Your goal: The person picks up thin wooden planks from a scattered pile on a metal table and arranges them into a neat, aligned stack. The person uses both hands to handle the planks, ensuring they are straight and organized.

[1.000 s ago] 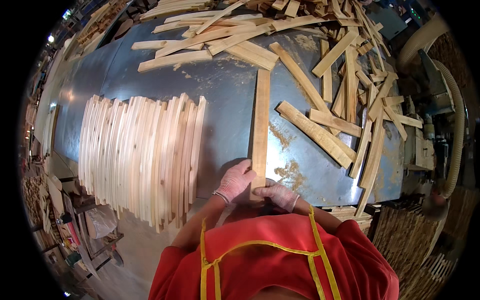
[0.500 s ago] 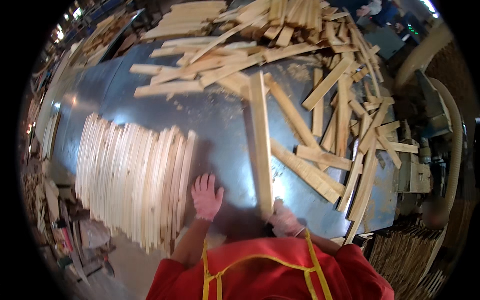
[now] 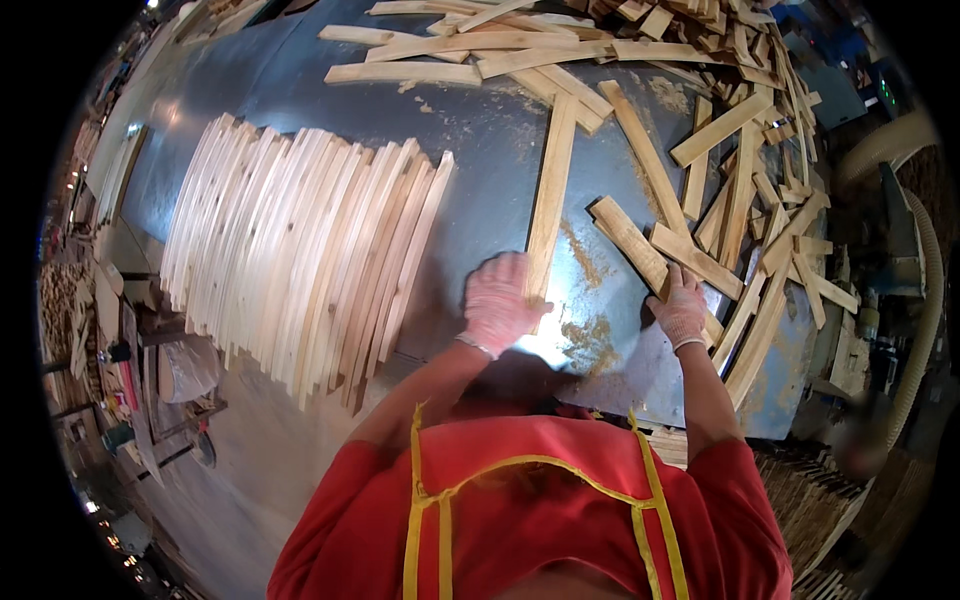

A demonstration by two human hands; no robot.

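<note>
Metal table (image 3: 480, 190): grey, dusted with sawdust.
Slat row (image 3: 300, 250): pale strips on edge, at 9 o'clock.
Loose offcuts (image 3: 740, 150): heaped at 1–3 o'clock.
Long slat (image 3: 552, 190): centre, pointing 12.
Left hand (image 3: 497, 303): gloved, fingers together, clamped on long slat's near end.
Right hand (image 3: 680, 308): gloved, fingers spread flat on short board (image 3: 628, 232), at 3 o'clock.

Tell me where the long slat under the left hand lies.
In the head view, the long slat lies mid-table, running away from the left hand, between the row of stacked slats and the right-side loose pile.
</note>
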